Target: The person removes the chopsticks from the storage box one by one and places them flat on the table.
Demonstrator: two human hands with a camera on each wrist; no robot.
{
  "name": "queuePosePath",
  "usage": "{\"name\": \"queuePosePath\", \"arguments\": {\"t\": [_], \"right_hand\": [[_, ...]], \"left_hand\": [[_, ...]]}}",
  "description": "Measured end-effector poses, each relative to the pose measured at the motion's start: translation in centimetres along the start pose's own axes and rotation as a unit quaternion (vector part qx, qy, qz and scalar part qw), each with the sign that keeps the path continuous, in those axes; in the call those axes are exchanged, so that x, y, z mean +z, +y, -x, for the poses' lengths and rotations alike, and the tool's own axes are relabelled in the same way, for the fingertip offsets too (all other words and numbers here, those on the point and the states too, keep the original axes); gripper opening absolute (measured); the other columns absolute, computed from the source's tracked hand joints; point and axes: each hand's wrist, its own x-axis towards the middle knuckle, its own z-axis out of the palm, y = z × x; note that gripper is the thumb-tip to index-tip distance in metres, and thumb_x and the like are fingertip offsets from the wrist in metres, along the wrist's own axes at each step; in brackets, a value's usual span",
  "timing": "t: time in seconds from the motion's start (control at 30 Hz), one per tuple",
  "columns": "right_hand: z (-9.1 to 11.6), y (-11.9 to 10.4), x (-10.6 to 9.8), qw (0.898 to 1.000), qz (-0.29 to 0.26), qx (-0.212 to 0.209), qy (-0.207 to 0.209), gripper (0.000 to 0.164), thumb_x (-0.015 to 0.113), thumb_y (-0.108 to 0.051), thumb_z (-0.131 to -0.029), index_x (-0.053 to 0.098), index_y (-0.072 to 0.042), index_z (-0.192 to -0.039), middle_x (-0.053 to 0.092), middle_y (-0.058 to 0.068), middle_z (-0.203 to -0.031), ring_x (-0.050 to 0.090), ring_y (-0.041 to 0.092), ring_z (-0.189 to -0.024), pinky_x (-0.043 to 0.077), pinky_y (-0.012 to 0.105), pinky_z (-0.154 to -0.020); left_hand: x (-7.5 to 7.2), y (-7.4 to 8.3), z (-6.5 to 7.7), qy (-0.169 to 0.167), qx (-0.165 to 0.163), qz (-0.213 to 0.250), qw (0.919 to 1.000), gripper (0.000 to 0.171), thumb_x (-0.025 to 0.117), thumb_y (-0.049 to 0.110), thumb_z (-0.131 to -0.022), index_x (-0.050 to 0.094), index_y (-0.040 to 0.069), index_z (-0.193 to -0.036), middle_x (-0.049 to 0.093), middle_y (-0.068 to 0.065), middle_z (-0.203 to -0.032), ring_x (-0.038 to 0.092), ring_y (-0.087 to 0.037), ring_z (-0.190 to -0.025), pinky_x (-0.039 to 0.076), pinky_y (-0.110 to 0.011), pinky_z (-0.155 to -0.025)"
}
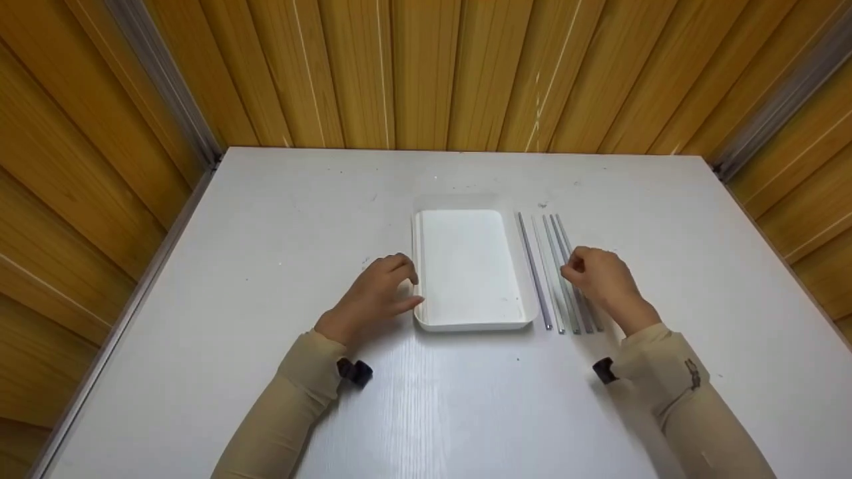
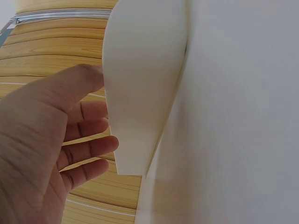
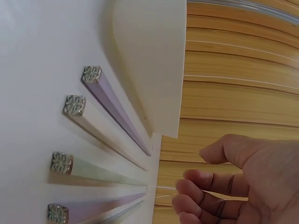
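A white rectangular tray (image 1: 476, 326) stands on the table. My left hand (image 1: 369, 293) is at its left side, fingertips at the rim and fingers loosely bent; whether they press on the rim I cannot tell. Right of the tray lie several chopsticks in a row, among them a purple chopstick (image 1: 534, 273), a whitish one (image 3: 96, 130) and a pale green one (image 3: 100, 173), with patterned square ends facing me. Above the rightmost chopsticks hovers my right hand (image 1: 604, 279), partly hiding them. Its fingers are loosely curled, a gap shows between thumb and forefinger, and nothing is held.
A white table (image 1: 200, 346) carries everything. Wood-patterned panels (image 1: 426, 73) rise behind it and at both sides. Inside the tray, a thin pale strip (image 1: 421, 239) runs along the left wall; what it is I cannot tell.
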Motion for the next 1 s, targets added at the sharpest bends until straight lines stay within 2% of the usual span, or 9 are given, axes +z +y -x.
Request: {"name": "queuePosePath", "arguments": {"t": [0.23, 0.43, 0.67, 1.0], "right_hand": [[-0.1, -1.0, 0.2, 1.000, -0.004, -0.011, 0.001, 0.019, 0.054, -0.018, -0.092, 0.060, 0.000, -0.091, 0.063, 0.013, -0.083, 0.050, 0.020, -0.068, 0.042, 0.031, -0.062], [-0.4, -2.1, 0.3, 1.000, -0.010, -0.011, -0.002, 0.020, 0.055, -0.020, -0.093, 0.060, -0.001, -0.091, 0.064, 0.013, -0.087, 0.052, 0.022, -0.073, 0.043, 0.034, -0.065], [-0.9, -3.4, 0.6, 1.000, -0.006, -0.018, 0.003, 0.018, 0.057, -0.019, -0.092, 0.061, -0.002, -0.089, 0.064, 0.013, -0.087, 0.054, 0.023, -0.076, 0.045, 0.035, -0.067], [-1.3, -5.0, 1.4, 0.999, -0.018, -0.037, -0.011, 0.017, 0.056, -0.018, -0.092, 0.062, -0.002, -0.091, 0.067, 0.012, -0.091, 0.057, 0.023, -0.080, 0.047, 0.036, -0.072]], "left_hand": [[0.0, 0.0, -0.2, -0.001, 0.000, -0.003, 1.0000, 0.025, 0.078, 0.021, -0.080, 0.062, 0.006, -0.091, 0.061, -0.006, -0.098, 0.059, -0.021, -0.089, 0.050, -0.034, -0.080], [-0.1, -0.1, -0.3, -0.007, -0.008, 0.002, 0.9999, 0.025, 0.077, 0.022, -0.080, 0.062, 0.006, -0.091, 0.061, -0.005, -0.098, 0.059, -0.020, -0.090, 0.051, -0.035, -0.082], [0.0, -0.1, -0.4, -0.003, -0.002, 0.002, 1.0000, 0.024, 0.077, 0.023, -0.081, 0.063, 0.006, -0.092, 0.061, -0.005, -0.098, 0.059, -0.020, -0.090, 0.051, -0.035, -0.083], [-0.1, 0.2, -0.3, -0.012, -0.018, -0.002, 0.9998, 0.025, 0.077, 0.023, -0.080, 0.063, 0.005, -0.092, 0.060, -0.006, -0.099, 0.059, -0.021, -0.090, 0.051, -0.035, -0.082]]}}
